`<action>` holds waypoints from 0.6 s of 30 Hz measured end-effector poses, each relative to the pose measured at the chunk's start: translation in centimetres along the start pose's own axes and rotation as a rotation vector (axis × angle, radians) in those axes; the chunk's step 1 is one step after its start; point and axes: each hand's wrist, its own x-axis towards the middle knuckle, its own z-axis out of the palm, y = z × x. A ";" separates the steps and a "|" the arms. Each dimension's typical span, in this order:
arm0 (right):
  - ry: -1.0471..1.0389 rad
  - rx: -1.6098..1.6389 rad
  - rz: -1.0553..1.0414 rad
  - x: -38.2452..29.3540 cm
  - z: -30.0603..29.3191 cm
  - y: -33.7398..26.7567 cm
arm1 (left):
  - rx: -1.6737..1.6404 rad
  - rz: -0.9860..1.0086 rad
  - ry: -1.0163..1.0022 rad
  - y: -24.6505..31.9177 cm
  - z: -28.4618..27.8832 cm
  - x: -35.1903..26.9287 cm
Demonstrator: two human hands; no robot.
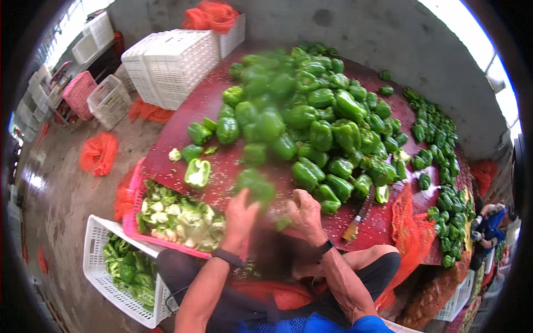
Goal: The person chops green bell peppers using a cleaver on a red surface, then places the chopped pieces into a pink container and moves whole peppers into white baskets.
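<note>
My left hand (pixel 241 214) grips a green bell pepper (pixel 255 185) above the dark red table (pixel 175 141); a hazy smear over the middle of the view blurs it. To its right, my right hand (pixel 307 212) has bent fingers, and whether anything lies between them is unclear. A green scrap (pixel 285 223) shows beside those fingers. Whole green bell peppers (pixel 320 98) are heaped beyond both hands. A knife (pixel 354 227) with a yellowish handle lies to the right of my right hand. Left of my left hand sits a pink crate (pixel 132 208) of pale pepper cores (pixel 179 216).
A white crate (pixel 93 249) holding green peppers stands on the floor at left. One cut pepper (pixel 198 172) lies near the pink crate. Red mesh netting (pixel 410 224) drapes over the right edge. More peppers (pixel 445 166) line the far right, where another person (pixel 491 229) works.
</note>
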 end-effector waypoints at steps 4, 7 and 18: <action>0.254 -0.286 0.038 -1.0 -7.0 2.9 | -0.039 0.073 -0.003 1.2 -0.6 2.1; 0.359 -0.538 0.260 -3.0 -11.1 7.5 | -0.021 0.124 -0.082 1.2 -0.8 2.9; 0.365 -0.466 0.523 -5.9 -11.8 14.3 | -0.088 0.089 -0.215 3.2 0.8 1.4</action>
